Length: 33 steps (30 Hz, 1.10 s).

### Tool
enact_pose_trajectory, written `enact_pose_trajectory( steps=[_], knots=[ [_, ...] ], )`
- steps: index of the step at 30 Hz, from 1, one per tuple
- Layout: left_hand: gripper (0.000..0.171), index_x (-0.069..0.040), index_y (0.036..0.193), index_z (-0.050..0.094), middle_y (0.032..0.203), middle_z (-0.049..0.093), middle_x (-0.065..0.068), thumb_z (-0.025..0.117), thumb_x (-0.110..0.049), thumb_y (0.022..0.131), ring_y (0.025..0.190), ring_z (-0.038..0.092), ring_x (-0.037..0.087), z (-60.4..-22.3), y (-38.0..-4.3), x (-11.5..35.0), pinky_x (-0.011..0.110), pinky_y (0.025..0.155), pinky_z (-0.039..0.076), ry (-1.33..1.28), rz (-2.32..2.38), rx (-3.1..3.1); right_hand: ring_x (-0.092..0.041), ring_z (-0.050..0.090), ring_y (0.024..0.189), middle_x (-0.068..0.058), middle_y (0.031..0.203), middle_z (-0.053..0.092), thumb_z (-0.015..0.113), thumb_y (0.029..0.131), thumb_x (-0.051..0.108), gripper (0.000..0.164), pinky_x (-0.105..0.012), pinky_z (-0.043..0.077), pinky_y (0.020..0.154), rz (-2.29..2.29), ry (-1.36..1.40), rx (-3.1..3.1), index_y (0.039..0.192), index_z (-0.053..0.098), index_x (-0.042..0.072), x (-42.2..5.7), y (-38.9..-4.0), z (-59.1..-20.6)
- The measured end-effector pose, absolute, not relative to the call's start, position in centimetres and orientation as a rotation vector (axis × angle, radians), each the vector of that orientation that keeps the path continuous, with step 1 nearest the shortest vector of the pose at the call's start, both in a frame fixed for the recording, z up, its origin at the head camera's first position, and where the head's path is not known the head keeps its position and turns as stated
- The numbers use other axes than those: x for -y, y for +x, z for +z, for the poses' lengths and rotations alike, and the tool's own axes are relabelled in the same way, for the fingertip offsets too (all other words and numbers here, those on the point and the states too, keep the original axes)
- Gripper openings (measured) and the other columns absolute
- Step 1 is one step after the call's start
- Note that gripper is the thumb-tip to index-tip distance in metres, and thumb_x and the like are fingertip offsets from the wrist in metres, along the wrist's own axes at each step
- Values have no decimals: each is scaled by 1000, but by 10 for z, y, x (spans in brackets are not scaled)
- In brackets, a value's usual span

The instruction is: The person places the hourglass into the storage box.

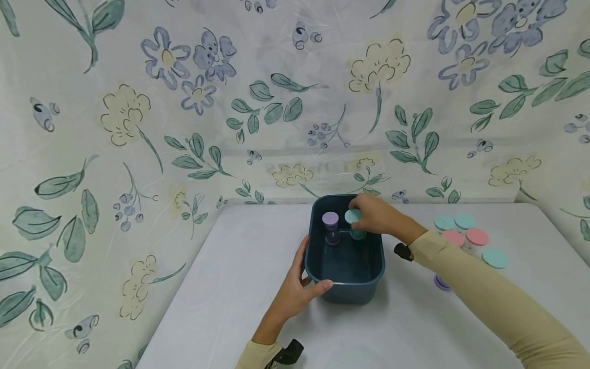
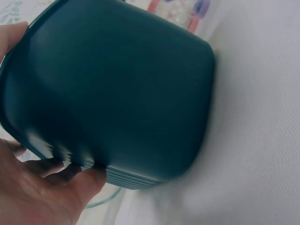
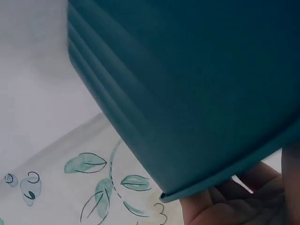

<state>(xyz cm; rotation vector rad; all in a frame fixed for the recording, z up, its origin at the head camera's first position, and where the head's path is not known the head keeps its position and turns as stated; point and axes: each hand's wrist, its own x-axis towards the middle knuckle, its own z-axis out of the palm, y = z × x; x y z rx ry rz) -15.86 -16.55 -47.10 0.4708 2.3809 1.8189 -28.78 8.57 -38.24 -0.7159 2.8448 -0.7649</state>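
A dark teal bin [image 1: 352, 293] stands on the white table. My left hand [image 1: 295, 293] holds its near left corner, thumb at the front rim and fingers along the ribbed side wall, as the left wrist view also shows [image 2: 42, 190]. Inside the bin, a sand timer with purple caps [image 1: 330, 219] stands upright toward the left. To its right, my right hand [image 1: 375, 215] reaches over the rim and pinches a teal-capped sand timer [image 1: 353, 216] near its top. In the right wrist view the bin's outer wall [image 3: 187, 93] hides this timer.
Right of the bin, partly behind my right sleeve [image 1: 479, 287], are several more timers, with teal caps [image 1: 465, 221], pink caps [image 1: 477, 237] and a purple one [image 1: 442, 283]. A flowered cloth [image 1: 258, 128] hangs behind the table [image 1: 221, 287].
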Motion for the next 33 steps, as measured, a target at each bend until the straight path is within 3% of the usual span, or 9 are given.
enact_pose_trajectory(
  steps=[11, 15, 33],
  knots=[
    [104, -34, 166, 9, 176, 10, 6, 78, -39, 90, 158, 25, 42, -468, -157, 164, 68, 114, 39, 463, 1816, -2385, -26, 66, 100, -20, 129, 70, 79, 88, 16, 51, -44, 61, 93, -588, -700, -2869, 132, 65, -6, -80, -287, -388],
    [104, -36, 166, 9, 176, 11, 5, 79, -39, 90, 158, 25, 41, -466, -157, 164, 68, 115, 40, 467, 1815, -2383, -25, 66, 99, -20, 129, 69, 78, 89, 15, 51, -43, 61, 90, -560, -699, -2863, 133, 64, -6, -79, -286, -388],
    [103, -34, 167, 8, 176, 12, 9, 78, -39, 90, 156, 27, 45, -472, -158, 166, 69, 113, 40, 475, 1807, -2398, -19, 66, 84, -10, 103, 74, 74, 91, 9, 32, -36, 63, 78, -490, -771, -2877, 122, 69, -1, -73, -287, -393]
  ],
)
